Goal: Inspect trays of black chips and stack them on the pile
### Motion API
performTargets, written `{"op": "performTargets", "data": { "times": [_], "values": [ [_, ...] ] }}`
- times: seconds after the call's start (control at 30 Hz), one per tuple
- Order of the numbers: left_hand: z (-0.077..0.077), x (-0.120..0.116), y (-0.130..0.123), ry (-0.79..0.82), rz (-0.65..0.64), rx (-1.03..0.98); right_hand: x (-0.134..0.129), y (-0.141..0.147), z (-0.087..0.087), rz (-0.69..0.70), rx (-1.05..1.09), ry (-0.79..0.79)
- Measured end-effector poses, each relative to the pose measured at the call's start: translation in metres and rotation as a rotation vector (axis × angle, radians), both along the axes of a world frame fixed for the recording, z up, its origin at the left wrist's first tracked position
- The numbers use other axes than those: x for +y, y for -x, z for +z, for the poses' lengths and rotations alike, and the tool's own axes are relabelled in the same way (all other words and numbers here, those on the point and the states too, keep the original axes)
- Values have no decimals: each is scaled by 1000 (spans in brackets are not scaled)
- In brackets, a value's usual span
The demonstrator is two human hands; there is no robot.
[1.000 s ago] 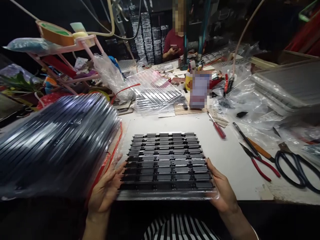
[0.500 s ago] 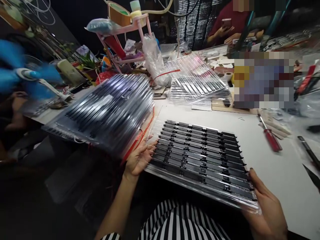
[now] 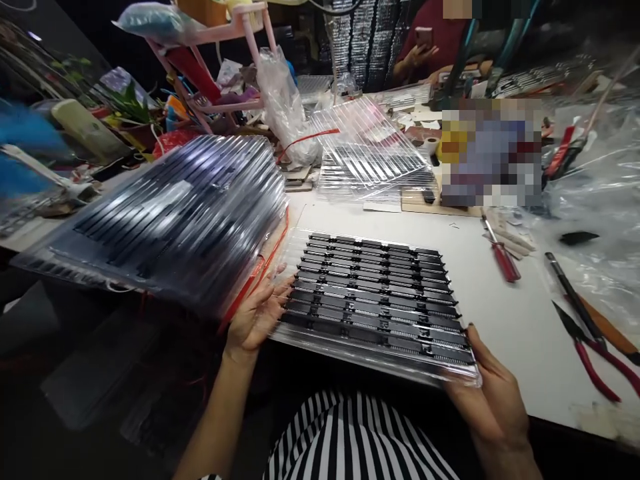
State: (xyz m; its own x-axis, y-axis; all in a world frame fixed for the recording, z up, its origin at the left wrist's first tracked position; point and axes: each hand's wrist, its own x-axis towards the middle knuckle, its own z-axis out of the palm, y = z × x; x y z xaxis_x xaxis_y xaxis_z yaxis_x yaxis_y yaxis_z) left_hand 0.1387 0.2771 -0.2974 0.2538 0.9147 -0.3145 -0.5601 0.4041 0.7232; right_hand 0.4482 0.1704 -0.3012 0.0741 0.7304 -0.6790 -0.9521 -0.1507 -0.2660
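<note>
A clear plastic tray (image 3: 370, 293) filled with rows of black chip-like parts lies at the front edge of the white table, partly over my lap. My left hand (image 3: 257, 317) grips its left edge, fingers on the clear rim. Around the right front corner my right hand (image 3: 487, 387) is closed, thumb on top and the other fingers hidden underneath. To the left, close to my left hand, rests a big stack of clear trays (image 3: 190, 207) with dark contents. A red strap (image 3: 255, 273) runs between that stack and the held tray.
Behind the held tray lie empty clear trays (image 3: 375, 153). On the right are a red screwdriver (image 3: 503, 257), red-handled pliers (image 3: 593, 360) and plastic bags (image 3: 605, 193). A pink rack (image 3: 225, 30) stands at the back left near a blue fan (image 3: 30, 147). Another person holds a phone (image 3: 424, 37).
The view has turned rightward, so things appear further left and more tools show on the right. Both hands still hold the tray, which looks slightly more level.
</note>
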Motion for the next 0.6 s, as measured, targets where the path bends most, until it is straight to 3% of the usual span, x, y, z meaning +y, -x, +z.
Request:
{"op": "performTargets", "data": {
  "times": [0.3,0.47,0.6],
  "values": [
    [2,4,-1,70,29,58,3,2,-3,55,56,-280],
    [1,5,-3,64,7,-189,6,1,-6,58,61,-325],
    [-1,-3,-7,-66,138,-350,7,1,-5,37,99,-315]
  ]
}}
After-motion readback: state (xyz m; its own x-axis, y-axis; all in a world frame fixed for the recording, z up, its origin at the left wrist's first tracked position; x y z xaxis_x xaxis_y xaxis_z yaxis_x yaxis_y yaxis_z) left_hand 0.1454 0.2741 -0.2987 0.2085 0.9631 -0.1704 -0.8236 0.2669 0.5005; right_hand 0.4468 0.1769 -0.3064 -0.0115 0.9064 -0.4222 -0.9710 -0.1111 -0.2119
